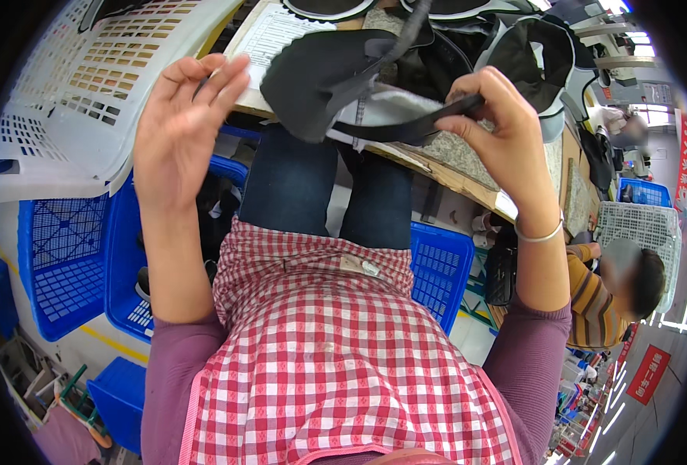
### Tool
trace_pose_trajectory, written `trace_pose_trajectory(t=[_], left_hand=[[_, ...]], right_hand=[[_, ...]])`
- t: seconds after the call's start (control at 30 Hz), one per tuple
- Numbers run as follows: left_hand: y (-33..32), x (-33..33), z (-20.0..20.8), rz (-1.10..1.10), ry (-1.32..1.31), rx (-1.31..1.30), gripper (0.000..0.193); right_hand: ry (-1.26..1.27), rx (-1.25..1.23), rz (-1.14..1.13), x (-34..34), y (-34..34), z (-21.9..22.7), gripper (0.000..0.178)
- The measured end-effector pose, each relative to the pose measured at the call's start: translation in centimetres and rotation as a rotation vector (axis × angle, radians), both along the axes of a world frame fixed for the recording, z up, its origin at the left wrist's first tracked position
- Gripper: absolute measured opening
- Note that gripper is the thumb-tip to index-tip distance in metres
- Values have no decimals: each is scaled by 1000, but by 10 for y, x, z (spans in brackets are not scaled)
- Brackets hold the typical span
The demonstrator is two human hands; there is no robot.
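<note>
A black shoe upper with a pale lining is held up over the near edge of the worktable. My right hand pinches its dark collar edge between thumb and fingers. To the left of the upper, my left hand is raised with palm showing and fingers apart, not touching the upper. A small dark sliver shows between its fingers, too blurred to name. More black uppers with light grey edging lie on the table behind and right of my right hand.
A printed paper sheet lies on the table. At the left stands a white slotted basket, with blue crates below it. Another blue crate sits under the table. A person in a striped top is at the right.
</note>
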State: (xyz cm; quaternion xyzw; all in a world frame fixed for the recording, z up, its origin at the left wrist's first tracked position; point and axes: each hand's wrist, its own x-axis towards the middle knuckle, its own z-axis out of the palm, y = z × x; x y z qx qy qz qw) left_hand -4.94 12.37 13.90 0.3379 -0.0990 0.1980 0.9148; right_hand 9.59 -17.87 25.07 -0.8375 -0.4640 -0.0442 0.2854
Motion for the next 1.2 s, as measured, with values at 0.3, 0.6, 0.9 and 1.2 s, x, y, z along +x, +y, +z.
trace_pose_trajectory(t=[0.3,0.6,0.9,1.2], left_hand=[[-88,38,-20,173,-26,568,45],[-92,69,-5,1034,-373,1813,36],[-80,-13,-4,931,-606,1640,22],[-74,-27,36,603,-634,1699,15]], right_hand=[[-97,-201,80,-2,-9,7,40],[-154,-330,110,-42,-18,-1,47],[-513,218,107,-92,-41,-31,27],[-384,230,29,-105,-41,-53,43]])
